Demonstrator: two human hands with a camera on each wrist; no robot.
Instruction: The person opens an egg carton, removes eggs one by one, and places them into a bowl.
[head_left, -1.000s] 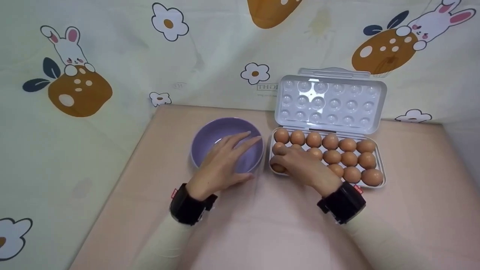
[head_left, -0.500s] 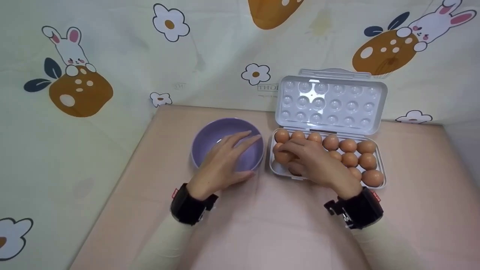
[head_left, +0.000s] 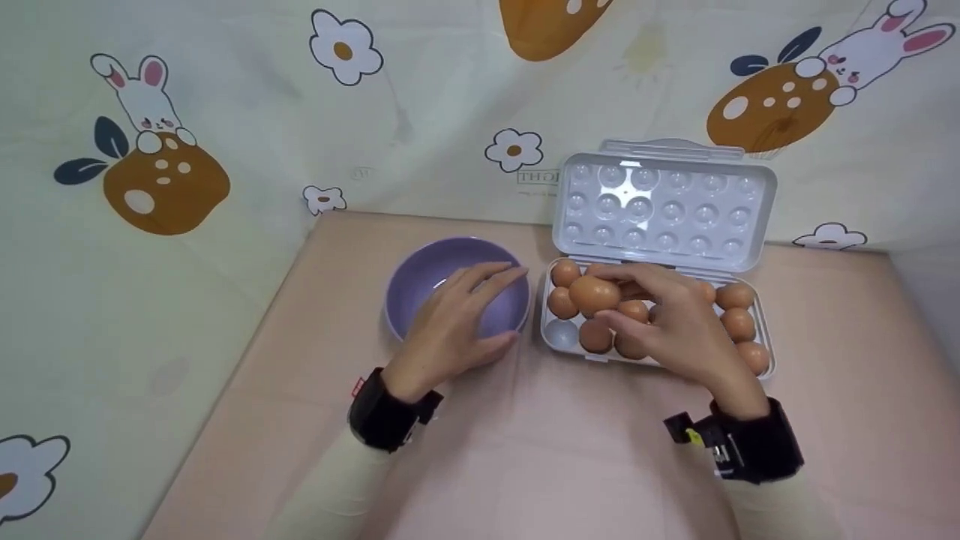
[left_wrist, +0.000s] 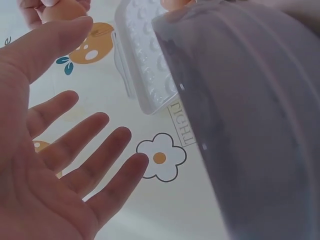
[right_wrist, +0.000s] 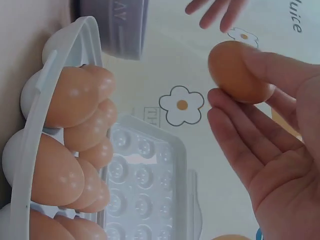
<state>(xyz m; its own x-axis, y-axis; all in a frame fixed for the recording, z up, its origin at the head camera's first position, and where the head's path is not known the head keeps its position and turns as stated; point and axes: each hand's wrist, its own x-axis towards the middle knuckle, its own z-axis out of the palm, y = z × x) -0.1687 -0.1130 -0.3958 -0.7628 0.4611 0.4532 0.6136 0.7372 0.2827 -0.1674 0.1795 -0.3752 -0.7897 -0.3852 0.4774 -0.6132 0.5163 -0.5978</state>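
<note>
My right hand (head_left: 667,319) pinches a brown egg (head_left: 594,294) (right_wrist: 236,72) between thumb and fingertips, lifted above the left end of the egg tray (head_left: 763,330). The near-left cup of the tray (head_left: 560,332) lies empty; the other cups hold several brown eggs (head_left: 738,324). My left hand (head_left: 459,321) rests with straight fingers on the near rim of a purple bowl (head_left: 431,270), thumb against its outer wall. In the left wrist view the left hand (left_wrist: 65,150) shows an open palm beside the bowl (left_wrist: 250,115).
The tray's clear lid (head_left: 664,210) stands open against the patterned cloth backdrop (head_left: 225,112). The pink table (head_left: 540,450) ends at cloth walls on the left and at the back.
My right hand has lifted an egg out of the near-left cup of the tray and raised it. The left hand stays on the bowl.
</note>
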